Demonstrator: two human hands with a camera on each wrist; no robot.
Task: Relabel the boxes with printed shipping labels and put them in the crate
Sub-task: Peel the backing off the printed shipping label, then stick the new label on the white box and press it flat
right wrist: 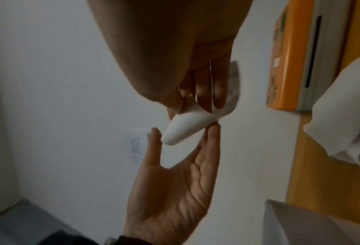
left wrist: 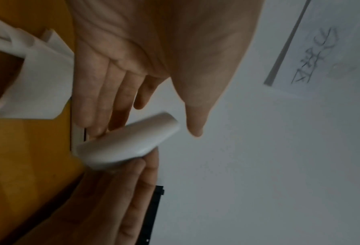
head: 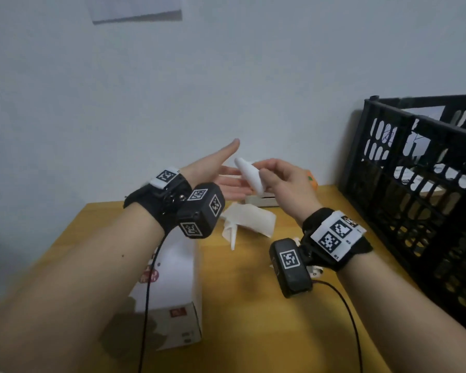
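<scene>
My right hand [head: 277, 179] pinches a curled white label [head: 249, 173] in the air over the back of the table. In the right wrist view the label [right wrist: 187, 127] curves out from between thumb and fingers. My left hand [head: 223, 176] is held flat, palm up, just left of the label, fingertips near it. The left wrist view shows the label [left wrist: 128, 140] beyond my straight fingers [left wrist: 103, 102]. A white box [head: 172, 289] lies on the wooden table [head: 253, 305] under my left forearm. The black crate [head: 420, 189] stands at the right.
Crumpled white backing paper [head: 249, 220] lies mid-table. A small white and orange label printer [head: 264, 199] sits against the wall behind my hands. Boxes with labels show through the crate's slots. Wrist camera cables trail over the table.
</scene>
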